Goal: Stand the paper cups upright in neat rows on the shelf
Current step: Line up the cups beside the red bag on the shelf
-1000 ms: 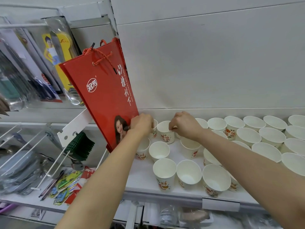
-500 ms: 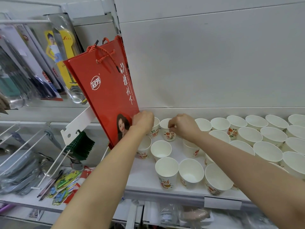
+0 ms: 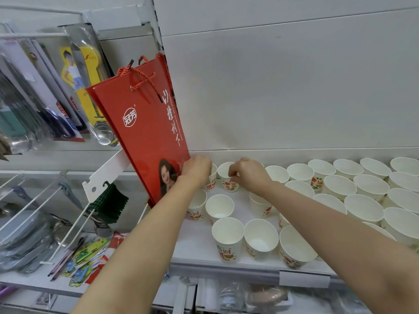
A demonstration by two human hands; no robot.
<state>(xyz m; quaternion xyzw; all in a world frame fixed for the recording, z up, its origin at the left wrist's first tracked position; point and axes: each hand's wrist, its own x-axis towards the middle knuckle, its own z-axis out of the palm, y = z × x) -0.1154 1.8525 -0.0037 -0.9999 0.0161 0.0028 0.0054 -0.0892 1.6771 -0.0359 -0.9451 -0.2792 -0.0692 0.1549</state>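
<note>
Several white paper cups with red and orange print stand upright on the white shelf (image 3: 195, 243), mouths up. My left hand (image 3: 196, 171) curls round a cup (image 3: 211, 180) in the back-left corner, mostly hiding it. My right hand (image 3: 248, 174) pinches the rim of the neighbouring back-row cup (image 3: 227, 180). In front of these stand two cups (image 3: 219, 207), and along the front edge a row of three (image 3: 227, 239). More cups (image 3: 337, 189) fill the shelf to the right in rows.
A red paper gift bag (image 3: 145, 132) leans against the shelf's left end, touching my left hand. Left of it hang packaged utensils (image 3: 74, 94) and wire pegs (image 3: 40, 209). A white back panel (image 3: 294, 87) rises behind the cups. A price-tag holder (image 3: 303, 278) sits on the front lip.
Both hands stay at the back-left cups. The cup under my right hand has shifted slightly left, closer to the one in my left hand. The view has shifted a little.
</note>
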